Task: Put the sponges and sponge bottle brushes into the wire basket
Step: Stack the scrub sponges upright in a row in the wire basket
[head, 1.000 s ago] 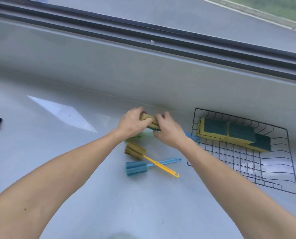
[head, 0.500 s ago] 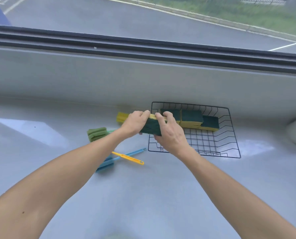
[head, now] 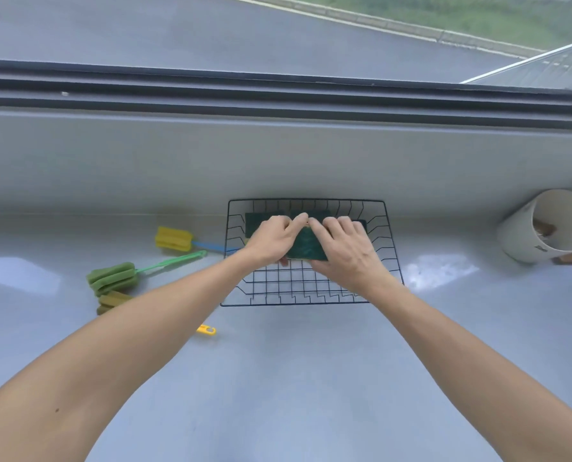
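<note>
Both hands are over the wire basket [head: 391, 258], holding one green-faced sponge [head: 306, 250] between them; the left hand [head: 273, 240] has its fingers closed over the sponge's left end, the right hand [head: 348, 251] has its fingers closed over the right end, and the index tips nearly meet at the far edge. The sponge sits low inside the basket, just in front of a row of sponges [head: 254, 223] already lying along the back wall; whether it touches the wire floor I cannot tell.

To do this step well, I would lower it flat until it rests on the grid, snug against the row behind, then let go with both hands together so it does not tip; leaving the front of the basket free matters, since the brushes need room.

Still out on the worktop [head: 278, 378], left of the basket: a yellow-headed brush [head: 173, 239] with a blue handle, a green brush [head: 113, 278], and an olive brush [head: 111, 301] partly hidden by the left forearm, its yellow handle tip [head: 206, 330] showing below.
</note>
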